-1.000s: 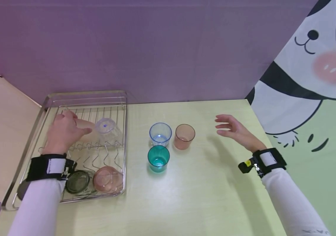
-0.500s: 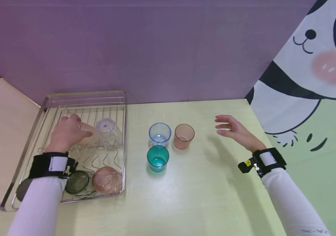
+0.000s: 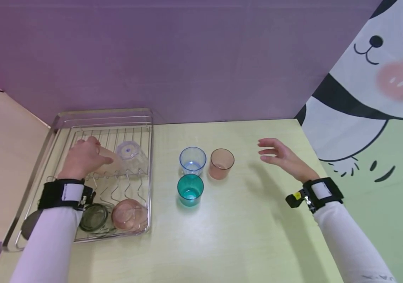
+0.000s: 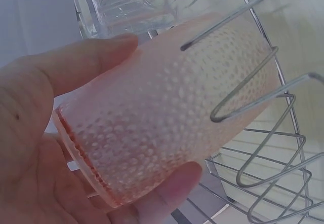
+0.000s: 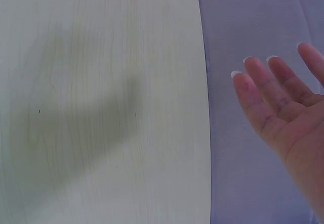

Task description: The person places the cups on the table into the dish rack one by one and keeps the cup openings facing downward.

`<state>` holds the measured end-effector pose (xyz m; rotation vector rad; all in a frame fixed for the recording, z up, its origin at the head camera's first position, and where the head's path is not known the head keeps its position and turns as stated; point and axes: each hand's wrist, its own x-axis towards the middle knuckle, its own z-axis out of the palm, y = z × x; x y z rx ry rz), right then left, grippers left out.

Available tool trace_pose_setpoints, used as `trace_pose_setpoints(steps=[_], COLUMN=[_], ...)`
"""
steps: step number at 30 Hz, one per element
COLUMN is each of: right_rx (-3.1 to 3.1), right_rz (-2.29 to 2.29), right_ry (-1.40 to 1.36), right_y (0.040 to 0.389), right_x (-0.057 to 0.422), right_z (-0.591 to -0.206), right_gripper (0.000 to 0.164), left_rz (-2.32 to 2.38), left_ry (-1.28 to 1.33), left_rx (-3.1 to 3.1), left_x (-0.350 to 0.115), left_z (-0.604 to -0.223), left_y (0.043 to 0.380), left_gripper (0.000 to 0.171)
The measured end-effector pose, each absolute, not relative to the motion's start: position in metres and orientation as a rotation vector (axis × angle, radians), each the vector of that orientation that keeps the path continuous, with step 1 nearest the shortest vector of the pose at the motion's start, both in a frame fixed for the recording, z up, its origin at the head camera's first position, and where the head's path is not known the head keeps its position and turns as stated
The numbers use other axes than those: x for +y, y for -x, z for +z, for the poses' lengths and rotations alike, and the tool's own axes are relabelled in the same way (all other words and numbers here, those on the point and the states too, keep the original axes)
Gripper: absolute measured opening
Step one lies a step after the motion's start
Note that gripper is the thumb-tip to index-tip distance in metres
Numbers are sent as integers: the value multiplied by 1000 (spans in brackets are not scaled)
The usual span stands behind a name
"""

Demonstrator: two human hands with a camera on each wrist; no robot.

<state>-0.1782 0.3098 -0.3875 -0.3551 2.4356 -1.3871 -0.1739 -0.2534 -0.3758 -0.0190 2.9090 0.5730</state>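
My left hand [image 3: 82,157] is over the rear part of the wire drying rack [image 3: 150,157], holding a pale pink dimpled glass [image 4: 142,117]. In the left wrist view its thumb lies along one side and its fingers curl round the other, near the glass's base end. Rack wires cross in front of the glass's other end. Just right of it in the rack stands a clear upside-down glass [image 3: 130,153]. Over the right side of the table hovers my right hand [image 3: 280,157], fingers relaxed and apart, touching nothing.
Mid-table stand a blue-rimmed glass [image 3: 192,161], a pinkish-orange glass [image 3: 221,163] and a teal glass [image 3: 190,190], close together. At the rack's front are a dark green glass [image 3: 93,218] and a pink glass [image 3: 129,215]. A purple wall [image 3: 201,59] rises behind.
My left hand has shifted slightly right and forward with the pale pink glass tilting a little. The right hand stays where it was.
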Motion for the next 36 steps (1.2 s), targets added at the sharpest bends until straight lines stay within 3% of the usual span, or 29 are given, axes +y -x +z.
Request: trace_pose_setpoints(steps=[18,30,36], right_rx=[2424,2417,2417], right_rz=[-1378,-1376,-1362], right_ry=[371,380,362], right_y=[179,180,182], right_x=[307,306,306], right_z=[-387,-387,-387], right_gripper=[58,59,60], left_rz=[610,637,681], left_ry=[-5,-3,0], left_rx=[2790,2779,2794], left_x=[-253,-255,-255], left_z=[-377,-379,-386], left_y=[180,183,187], left_gripper=[74,62,68])
